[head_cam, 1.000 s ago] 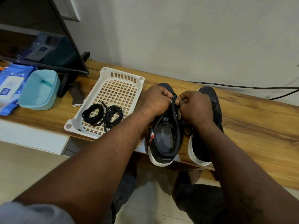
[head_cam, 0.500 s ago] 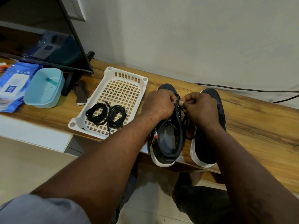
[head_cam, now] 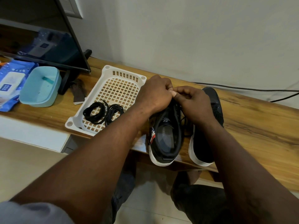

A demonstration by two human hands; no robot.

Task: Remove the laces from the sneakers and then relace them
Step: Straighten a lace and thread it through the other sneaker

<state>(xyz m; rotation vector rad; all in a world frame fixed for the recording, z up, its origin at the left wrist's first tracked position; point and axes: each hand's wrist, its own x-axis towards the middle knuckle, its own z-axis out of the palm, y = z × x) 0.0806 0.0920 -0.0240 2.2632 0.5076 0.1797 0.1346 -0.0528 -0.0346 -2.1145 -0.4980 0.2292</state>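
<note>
Two black sneakers with white soles stand side by side on the wooden shelf, heels toward me: the left sneaker (head_cam: 165,138) and the right sneaker (head_cam: 210,110). My left hand (head_cam: 156,94) and my right hand (head_cam: 192,104) meet over the left sneaker's tongue, fingers curled, pinching its black lace (head_cam: 183,122). The hands hide the eyelets and most of the lace. Two coiled black laces (head_cam: 103,113) lie in the white basket (head_cam: 113,73) to the left.
A teal bowl (head_cam: 40,87), a blue wipes pack (head_cam: 9,84) and a brown cloth (head_cam: 78,92) sit left of the basket, under a TV screen (head_cam: 40,38). Black cables (head_cam: 258,89) run along the wall behind the shelf (head_cam: 258,126). My knees are below the shelf edge.
Both hands stay together on the left sneaker's lace and have lifted slightly up toward the toe. The camera shifted, so the scene sits further right.
</note>
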